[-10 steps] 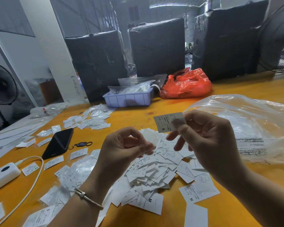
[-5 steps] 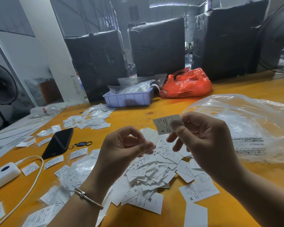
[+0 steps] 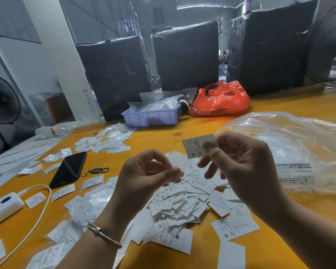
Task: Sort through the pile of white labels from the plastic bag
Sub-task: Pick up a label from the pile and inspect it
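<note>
A loose pile of white labels (image 3: 184, 202) with size letters lies on the yellow table (image 3: 260, 249) under my hands. My right hand (image 3: 241, 167) pinches a single label marked S (image 3: 196, 148) between thumb and fingers and holds it up over the pile. My left hand (image 3: 144, 177) hovers beside it with curled fingers, thumb pressed to the fingertips, and seems to pinch a blank-sided white label (image 3: 179, 161) that sticks out behind them. The clear plastic bag (image 3: 299, 150) lies crumpled on the right.
A black phone (image 3: 69, 169) with a key ring, a white power bank (image 3: 2, 207) with its cable and scattered labels (image 3: 109, 142) occupy the left. A purple tray (image 3: 151, 116) and red bag (image 3: 220, 100) stand at the back, before black-wrapped bales.
My right hand has shifted the S label slightly; the left hand and the pile stay as they were.
</note>
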Demonstrator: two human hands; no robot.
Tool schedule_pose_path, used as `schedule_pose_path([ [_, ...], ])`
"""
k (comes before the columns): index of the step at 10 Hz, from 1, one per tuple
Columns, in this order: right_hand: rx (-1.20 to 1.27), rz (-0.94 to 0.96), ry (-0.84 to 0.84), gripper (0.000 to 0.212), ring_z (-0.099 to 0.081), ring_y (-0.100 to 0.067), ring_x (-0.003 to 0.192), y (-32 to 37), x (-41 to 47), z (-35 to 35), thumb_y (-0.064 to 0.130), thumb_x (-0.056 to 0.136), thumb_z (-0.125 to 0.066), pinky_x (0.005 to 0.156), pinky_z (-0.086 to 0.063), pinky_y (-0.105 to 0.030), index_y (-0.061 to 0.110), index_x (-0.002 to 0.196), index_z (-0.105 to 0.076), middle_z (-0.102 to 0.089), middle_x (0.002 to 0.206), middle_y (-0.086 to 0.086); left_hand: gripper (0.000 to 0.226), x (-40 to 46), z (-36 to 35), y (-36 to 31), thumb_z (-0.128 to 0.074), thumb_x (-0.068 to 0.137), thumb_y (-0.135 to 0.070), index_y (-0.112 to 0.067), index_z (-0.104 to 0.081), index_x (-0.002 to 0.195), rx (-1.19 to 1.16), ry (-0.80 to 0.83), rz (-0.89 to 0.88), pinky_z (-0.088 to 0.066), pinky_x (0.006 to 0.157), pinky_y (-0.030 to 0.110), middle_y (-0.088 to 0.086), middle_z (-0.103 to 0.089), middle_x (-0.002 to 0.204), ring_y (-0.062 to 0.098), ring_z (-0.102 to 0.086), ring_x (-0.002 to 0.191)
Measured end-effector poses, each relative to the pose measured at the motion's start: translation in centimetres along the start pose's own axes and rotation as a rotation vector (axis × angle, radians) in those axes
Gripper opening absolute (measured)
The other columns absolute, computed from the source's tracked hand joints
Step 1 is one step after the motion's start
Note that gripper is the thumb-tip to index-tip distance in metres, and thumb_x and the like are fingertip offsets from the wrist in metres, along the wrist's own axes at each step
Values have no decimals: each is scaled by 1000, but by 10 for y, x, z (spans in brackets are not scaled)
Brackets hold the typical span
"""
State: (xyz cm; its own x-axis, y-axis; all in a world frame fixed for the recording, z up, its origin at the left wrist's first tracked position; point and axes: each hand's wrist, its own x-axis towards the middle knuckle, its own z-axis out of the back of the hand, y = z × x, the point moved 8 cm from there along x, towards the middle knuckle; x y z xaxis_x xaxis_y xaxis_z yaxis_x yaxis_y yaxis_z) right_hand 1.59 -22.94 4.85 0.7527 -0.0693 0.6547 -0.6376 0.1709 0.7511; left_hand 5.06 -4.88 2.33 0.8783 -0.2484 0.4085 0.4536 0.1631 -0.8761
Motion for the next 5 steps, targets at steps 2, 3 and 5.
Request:
schedule_pose_path([
  [2,-6,8,0,14,-65,-15,48,0,0,0,12,92,-60,45,-42,-11,8,82,-69,-71,65,-4,40,0,0,0,-79,65,-31,1,-61,81,3,-3,-8,-59,62,27,10,-77,79,26,-76,74],
  [3,4,5,23,14,-64,-15,48,-1,-1,-2,10,91,-61,45,-41,-11,8,80,-69,-70,64,-4,35,0,0,0,-79,67,-29,-2,-62,81,3,0,-9,-58,62,26,10,-77,79,25,-76,74],
  [5,32,13,64,14,-63,-14,47,-2,0,-5,4,90,-61,44,-41,-10,7,79,-69,-70,64,-5,30,0,-2,0,-75,72,-26,-1,-64,84,-11,20,8,-57,61,27,9,-77,80,25,-76,73],
])
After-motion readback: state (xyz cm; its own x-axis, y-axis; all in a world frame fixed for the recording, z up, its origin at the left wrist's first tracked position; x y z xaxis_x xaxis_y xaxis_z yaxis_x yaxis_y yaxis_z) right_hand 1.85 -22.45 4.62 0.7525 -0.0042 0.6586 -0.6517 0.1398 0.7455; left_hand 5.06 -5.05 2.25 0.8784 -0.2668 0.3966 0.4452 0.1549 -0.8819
